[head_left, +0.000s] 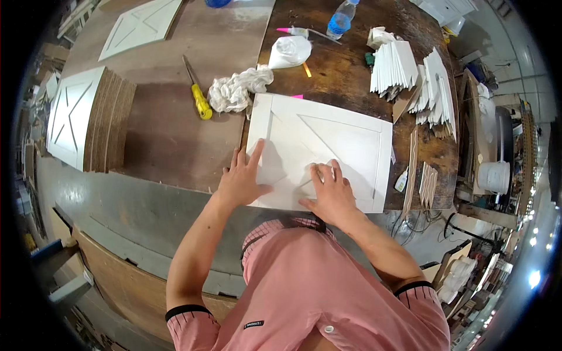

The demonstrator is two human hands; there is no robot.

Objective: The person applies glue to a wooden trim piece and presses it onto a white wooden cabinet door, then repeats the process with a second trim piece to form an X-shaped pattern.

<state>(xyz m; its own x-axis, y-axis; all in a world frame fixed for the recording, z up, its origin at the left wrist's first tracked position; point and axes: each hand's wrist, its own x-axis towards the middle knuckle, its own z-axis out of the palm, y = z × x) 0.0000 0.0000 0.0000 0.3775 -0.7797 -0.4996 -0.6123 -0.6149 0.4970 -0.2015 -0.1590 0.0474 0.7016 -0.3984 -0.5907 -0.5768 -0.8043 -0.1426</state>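
Note:
A white panel [328, 137] with a raised border and diagonal grooves lies flat at the table's near edge, in front of me. My left hand [239, 180] rests on its left edge, fingers spread and thumb out over the panel. On the lower middle of the same panel, my right hand [332, 192] touches down with its fingers bent and apart. No object shows in either hand. Part of the panel's grooving is hidden beneath my right hand.
To the left stand a stack of panels [70, 117] and a yellow-handled screwdriver [201, 102]. A crumpled white cloth [237, 89], white bag [291, 51] and water bottle [341, 22] lie beyond. White strips [393, 69] sit at right, near a small glue bottle [401, 180].

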